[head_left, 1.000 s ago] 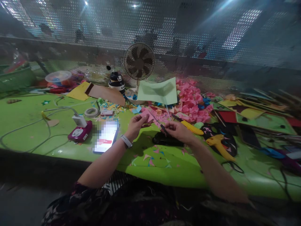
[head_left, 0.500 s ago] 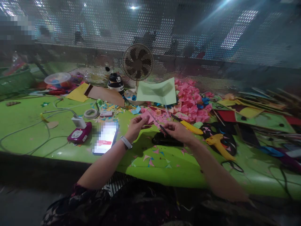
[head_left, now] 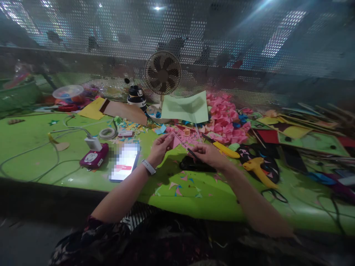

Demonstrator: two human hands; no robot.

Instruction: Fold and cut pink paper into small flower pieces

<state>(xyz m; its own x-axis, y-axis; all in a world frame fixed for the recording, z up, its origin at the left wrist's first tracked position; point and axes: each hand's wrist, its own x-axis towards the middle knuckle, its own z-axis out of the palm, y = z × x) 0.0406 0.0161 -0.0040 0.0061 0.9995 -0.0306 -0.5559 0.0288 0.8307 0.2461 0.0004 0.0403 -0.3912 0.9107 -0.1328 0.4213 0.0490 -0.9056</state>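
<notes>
Between the thumb and fingers of my left hand (head_left: 161,148) is a small piece of pink paper (head_left: 175,142). My right hand (head_left: 205,153) is closed round the dark handles of scissors (head_left: 191,151), whose thin blades point left and away, toward the pink paper. Whether the blades touch the paper I cannot tell. Beneath the right hand lies a black case-like object (head_left: 191,164). Pink scraps (head_left: 188,136) cover the table behind the hands, and a big heap of folded pink paper pieces (head_left: 226,120) rises beyond them.
On the green table (head_left: 69,173) a lit phone (head_left: 124,162) and a purple power adapter (head_left: 94,156) lie to the left. A fan (head_left: 163,72) stands behind a light green sheet (head_left: 184,109). At right are a yellow cutter (head_left: 226,149) and a yellow glue gun (head_left: 256,166).
The pink paper has turned in my left fingers and shows a smaller, more upright face. My left thumb has shifted slightly. The right hand has barely moved.
</notes>
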